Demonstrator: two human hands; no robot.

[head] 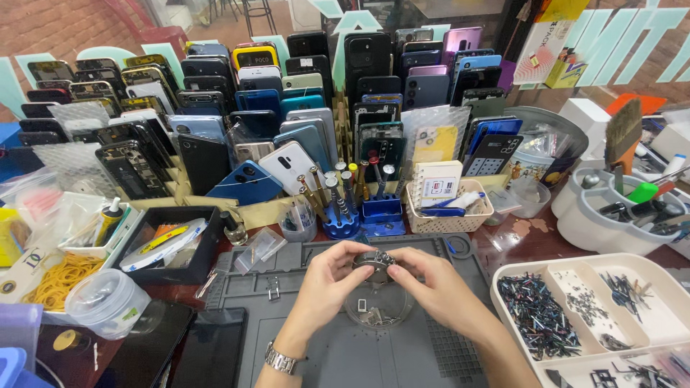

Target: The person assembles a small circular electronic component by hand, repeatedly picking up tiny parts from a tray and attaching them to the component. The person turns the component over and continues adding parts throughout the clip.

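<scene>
Fingers of both hands meet over the grey mat [323,345] on the worktop. My left hand [332,276] and right hand [431,284] are pinched together on a small metal part [379,260], held just above a clear round dish [377,310] with a few bits in it. The part looks light, stiff and fiddly, likely easy to drop, so I judge the rim the best hold. My fingertips cover most of it; what it is I cannot tell. A screwdriver stand [341,215] sits behind, a tray [575,309] of tiny parts to my right.
</scene>
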